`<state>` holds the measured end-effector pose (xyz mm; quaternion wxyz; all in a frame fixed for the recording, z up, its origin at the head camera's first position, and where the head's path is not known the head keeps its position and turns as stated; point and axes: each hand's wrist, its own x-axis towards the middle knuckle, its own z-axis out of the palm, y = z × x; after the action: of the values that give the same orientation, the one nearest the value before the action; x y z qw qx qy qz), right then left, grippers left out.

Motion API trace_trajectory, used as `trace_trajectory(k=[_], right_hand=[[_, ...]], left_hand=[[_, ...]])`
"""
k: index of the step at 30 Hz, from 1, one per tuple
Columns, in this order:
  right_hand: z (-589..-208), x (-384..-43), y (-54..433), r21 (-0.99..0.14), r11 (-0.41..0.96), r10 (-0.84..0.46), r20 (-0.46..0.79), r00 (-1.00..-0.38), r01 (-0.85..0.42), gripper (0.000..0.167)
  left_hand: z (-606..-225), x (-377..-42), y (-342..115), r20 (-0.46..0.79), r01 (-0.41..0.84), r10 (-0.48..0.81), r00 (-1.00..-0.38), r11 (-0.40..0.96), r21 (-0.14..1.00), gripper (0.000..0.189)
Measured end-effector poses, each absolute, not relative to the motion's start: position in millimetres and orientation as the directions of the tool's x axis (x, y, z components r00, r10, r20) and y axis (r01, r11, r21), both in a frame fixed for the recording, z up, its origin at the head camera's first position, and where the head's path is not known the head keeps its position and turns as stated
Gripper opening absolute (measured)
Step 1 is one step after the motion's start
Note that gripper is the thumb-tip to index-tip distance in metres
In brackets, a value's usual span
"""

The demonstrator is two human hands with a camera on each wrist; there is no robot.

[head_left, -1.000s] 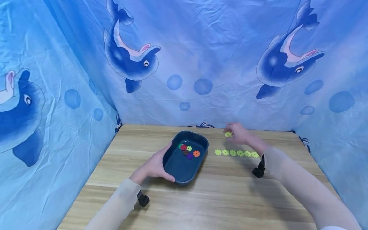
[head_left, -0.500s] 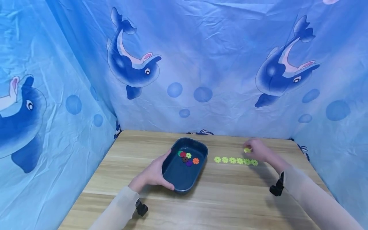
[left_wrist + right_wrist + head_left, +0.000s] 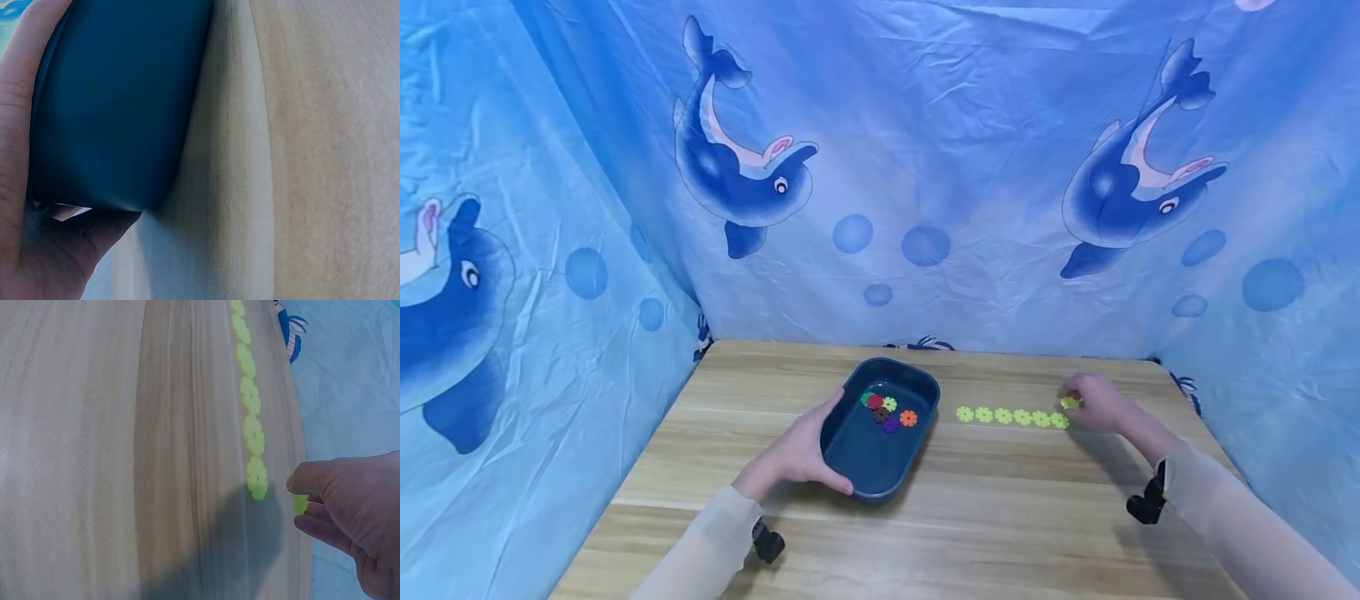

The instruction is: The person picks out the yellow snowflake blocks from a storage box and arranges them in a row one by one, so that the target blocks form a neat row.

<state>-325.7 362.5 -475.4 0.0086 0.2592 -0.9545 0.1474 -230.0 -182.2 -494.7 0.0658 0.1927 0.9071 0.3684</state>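
My left hand [image 3: 801,446] grips the left side of a dark blue plastic bin [image 3: 838,475], its thumb at the near end. In the left wrist view, the hand [image 3: 47,256] spans the wall of the bin [image 3: 119,106]. Inside the bin lie several flower-shaped plastic discs, among them an orange disc [image 3: 908,418], a purple disc [image 3: 891,426] and a red disc [image 3: 875,402]. My right hand [image 3: 1097,402] pinches a yellow-green flower disc [image 3: 300,503] just above the table. It hovers beside the right end of a row of several matching yellow-green discs [image 3: 1003,415].
The wooden table [image 3: 985,525] spreads under everything. A blue dolphin-print curtain [image 3: 1000,308] hangs along its back and side edges, close behind my right hand.
My right hand has carried the yellow-green disc rightward and lower, from above the left part of the row to its right end. The left hand stays on the bin.
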Motion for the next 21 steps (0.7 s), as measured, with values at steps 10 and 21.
trace_trajectory(k=[10, 21], right_hand=[[-485, -313, 370, -0.294, 0.854, -0.437, 0.041, -0.898, -0.429, 0.024], [-495, -310, 379, -0.321, 0.863, -0.406, 0.020, -0.914, -0.391, 0.018]], left_hand=[[-493, -228, -182, 0.028, 0.309, 0.406, -0.913, 0.646, 0.698, 0.149], [-493, -228, -182, 0.018, 0.292, 0.391, -0.920, 0.656, 0.696, 0.148]])
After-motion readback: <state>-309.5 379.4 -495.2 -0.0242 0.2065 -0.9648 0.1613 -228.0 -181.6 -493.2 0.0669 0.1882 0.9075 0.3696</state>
